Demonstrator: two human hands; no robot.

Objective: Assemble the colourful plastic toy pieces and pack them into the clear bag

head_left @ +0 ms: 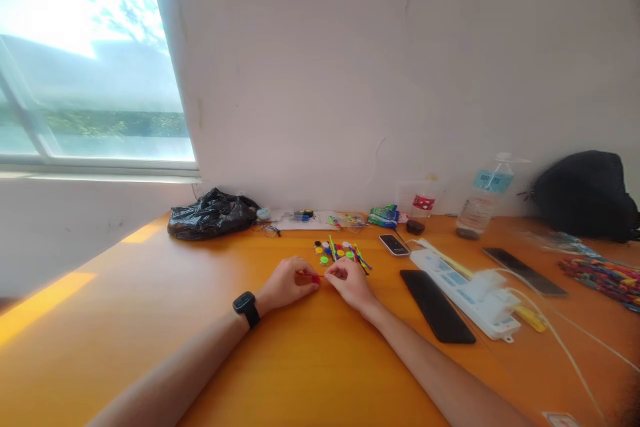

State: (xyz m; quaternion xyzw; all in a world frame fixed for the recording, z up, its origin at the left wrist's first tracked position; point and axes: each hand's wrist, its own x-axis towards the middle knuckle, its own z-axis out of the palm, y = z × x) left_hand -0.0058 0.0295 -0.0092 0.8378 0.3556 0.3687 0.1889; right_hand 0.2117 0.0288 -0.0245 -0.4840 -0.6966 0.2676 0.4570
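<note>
Near the middle of the table, my left hand point(287, 285), with a black watch point(246, 307) on its wrist, is closed in a pinch on a small red round piece point(315, 279). My right hand point(350, 285) sits just beside it, its thumb and forefinger pinched at a thin red strand point(323, 275) that runs between the two hands. What lies inside the right fingers is too small to make out fully. Just beyond the hands is a loose group of small coloured discs point(325, 260) in green, yellow, white, blue and black. Thin coloured sticks point(361, 257) lie among them.
A white power strip point(460, 290) with plugs and cables lies right of my arm, beside a black phone-like slab point(437, 305). Along the wall stand a black plastic bag point(213, 215), glasses point(270, 230), a water bottle point(483, 200) and a black bag point(585, 197).
</note>
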